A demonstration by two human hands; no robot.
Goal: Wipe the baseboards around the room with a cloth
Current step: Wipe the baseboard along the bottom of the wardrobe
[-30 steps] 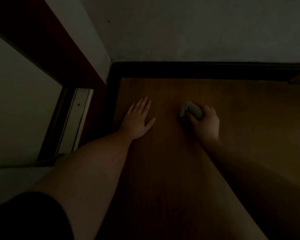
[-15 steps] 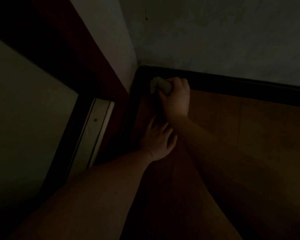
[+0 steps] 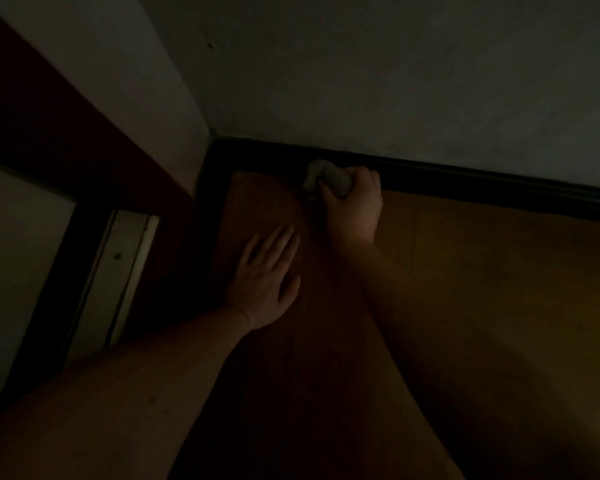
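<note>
My right hand (image 3: 352,206) clenches the pale bunched cloth (image 3: 328,180) against the dark baseboard (image 3: 465,183), now shifted toward three o'clock from the corner, left hand (image 3: 265,278) flat on the brown wooden floor (image 3: 499,289).

A wooden floor (image 3: 482,289) is seen in dim light, met at the top by a pale wall (image 3: 395,81). At the left, a dark reddish door frame (image 3: 66,140) is crossed diagonally, and below it a pale metal threshold strip (image 3: 118,271) is laid.
</note>
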